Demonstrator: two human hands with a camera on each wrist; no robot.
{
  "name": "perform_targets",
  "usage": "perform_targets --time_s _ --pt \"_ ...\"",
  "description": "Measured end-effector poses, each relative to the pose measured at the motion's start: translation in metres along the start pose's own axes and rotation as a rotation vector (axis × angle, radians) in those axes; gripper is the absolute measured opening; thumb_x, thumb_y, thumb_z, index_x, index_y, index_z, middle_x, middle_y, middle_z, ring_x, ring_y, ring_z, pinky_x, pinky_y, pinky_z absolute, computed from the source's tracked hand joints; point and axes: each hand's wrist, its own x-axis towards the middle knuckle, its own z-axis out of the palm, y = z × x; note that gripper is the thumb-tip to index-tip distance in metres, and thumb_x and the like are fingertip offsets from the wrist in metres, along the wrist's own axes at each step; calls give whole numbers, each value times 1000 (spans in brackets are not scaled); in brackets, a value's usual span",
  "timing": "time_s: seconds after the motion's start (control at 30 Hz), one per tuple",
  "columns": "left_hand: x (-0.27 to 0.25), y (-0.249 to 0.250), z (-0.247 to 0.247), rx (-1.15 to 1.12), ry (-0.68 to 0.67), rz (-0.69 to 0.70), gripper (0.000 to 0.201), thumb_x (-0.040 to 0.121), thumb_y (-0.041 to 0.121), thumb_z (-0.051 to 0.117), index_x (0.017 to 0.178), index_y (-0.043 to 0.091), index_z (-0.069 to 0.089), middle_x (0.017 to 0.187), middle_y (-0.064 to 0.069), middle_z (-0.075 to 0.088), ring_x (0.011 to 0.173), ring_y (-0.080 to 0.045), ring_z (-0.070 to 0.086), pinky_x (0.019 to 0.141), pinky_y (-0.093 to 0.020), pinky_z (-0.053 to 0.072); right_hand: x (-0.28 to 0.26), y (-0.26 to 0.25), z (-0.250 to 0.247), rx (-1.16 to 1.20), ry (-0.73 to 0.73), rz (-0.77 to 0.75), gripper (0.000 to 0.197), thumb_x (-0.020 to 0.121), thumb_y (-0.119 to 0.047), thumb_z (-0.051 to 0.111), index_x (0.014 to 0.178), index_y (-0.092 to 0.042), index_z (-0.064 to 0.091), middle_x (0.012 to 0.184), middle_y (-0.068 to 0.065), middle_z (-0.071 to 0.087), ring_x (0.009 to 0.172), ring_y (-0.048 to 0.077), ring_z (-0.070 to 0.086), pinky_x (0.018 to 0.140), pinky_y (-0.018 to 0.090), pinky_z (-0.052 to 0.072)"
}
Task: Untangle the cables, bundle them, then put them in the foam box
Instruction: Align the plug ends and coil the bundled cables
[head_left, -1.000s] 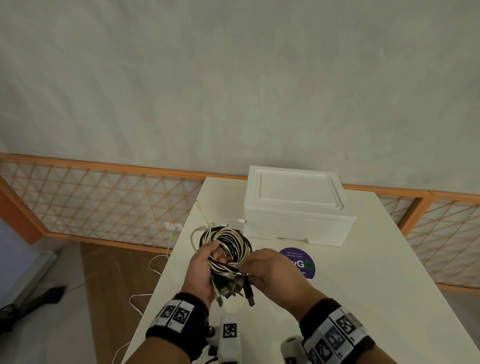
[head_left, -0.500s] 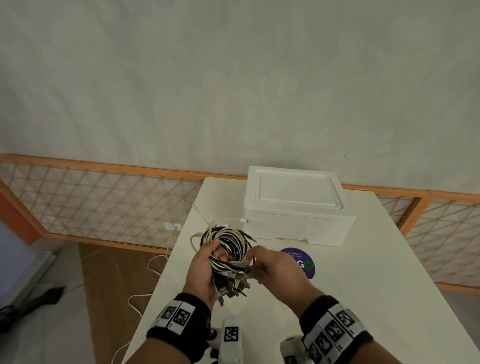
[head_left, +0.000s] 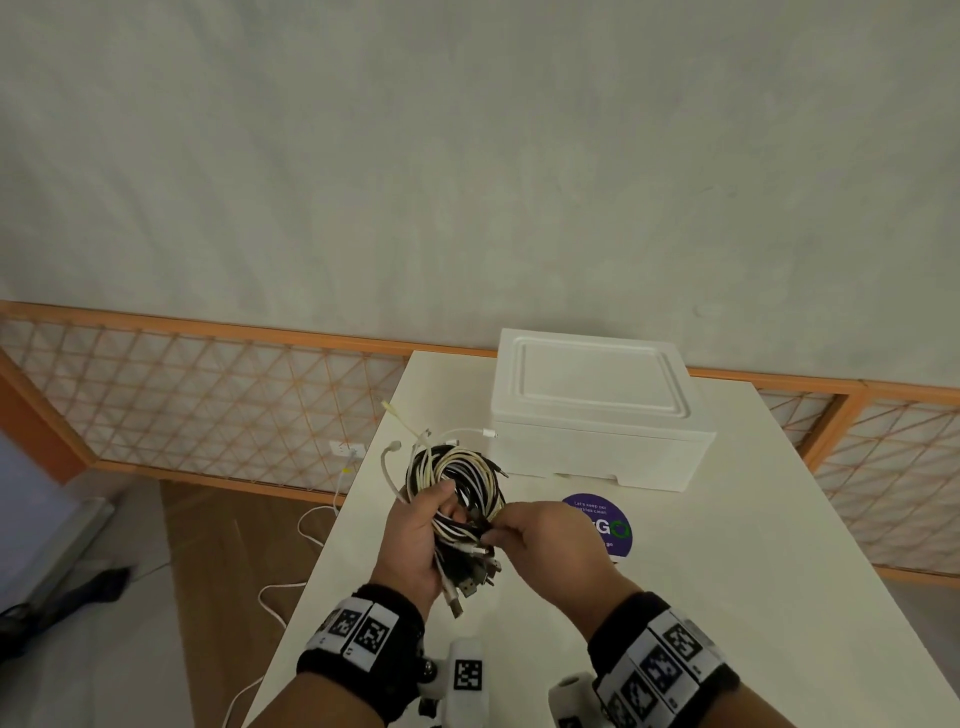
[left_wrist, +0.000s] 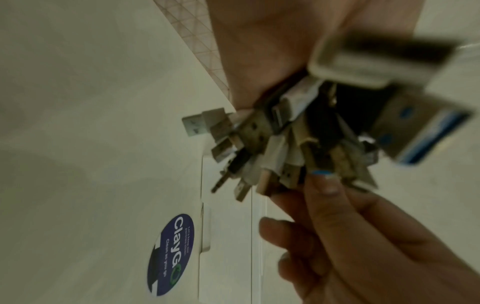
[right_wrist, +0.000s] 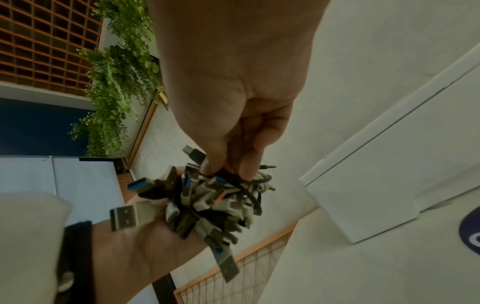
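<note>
A coil of black and white cables (head_left: 457, 478) is held above the white table (head_left: 727, 597). My left hand (head_left: 415, 525) grips the bundle at its lower part, and several USB plugs (head_left: 467, 582) hang below the fist. My right hand (head_left: 524, 530) pinches strands of the bundle from the right side. The plugs (left_wrist: 272, 144) fill the left wrist view, and the right wrist view shows my fingertips (right_wrist: 228, 166) pinching a black strand of the bundle (right_wrist: 207, 205). The white foam box (head_left: 597, 410) stands shut behind the hands, lid on.
A round purple sticker (head_left: 608, 525) lies on the table in front of the box. Loose white cable ends (head_left: 415, 431) stick out toward the table's left edge. A white cord (head_left: 291, 587) trails on the wooden floor at left. An orange lattice railing (head_left: 208, 405) runs behind.
My right hand has slid slightly right and lower along the bundle, from covering the plugs to pinching strands at its side. The left hand keeps its grip; the coil barely shifts.
</note>
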Motion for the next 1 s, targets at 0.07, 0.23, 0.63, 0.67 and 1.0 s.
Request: perform_targets --time_s 0.07,0.23,0.63,0.67,1.0 --pt "0 -1 1 18 53 37 34 72 22 72 96 0 63 83 -18 55 71 -29 57 67 -40 49 2 -5 -1 -116 14 -38 21 90 -32 59 93 -15 70 84 3 69 78 20 63 54 17 28" --pt "-1 1 8 -92 122 76 36 84 21 62 54 17 42 51 0 38 55 -17 43 63 -31 41 1 -10 4 -334 -23 -106 36 32 -24 91 43 -24 57 36 -6 44 27 7 39 40 12 16" --pt "-12 -6 4 52 -39 -150 46 76 30 74 106 0 58 89 -22 58 75 -32 61 67 -37 51 7 -14 -3 -100 -82 -373 35 47 -21 79 58 -22 45 55 -8 47 52 16 44 48 12 10" --pt "-13 -5 5 42 -35 -155 50 74 32 77 109 4 55 89 -21 54 74 -31 60 66 -37 51 7 -14 -2 -12 -77 -356 37 54 -17 76 60 -22 41 59 -8 43 57 16 42 47 17 20" --pt "-7 -5 4 -1 -5 -122 30 77 27 65 61 15 43 58 -3 39 52 -18 44 55 -30 41 -1 0 5 322 -42 -264 25 68 -16 73 92 -17 68 93 0 65 89 9 55 82 15 41"
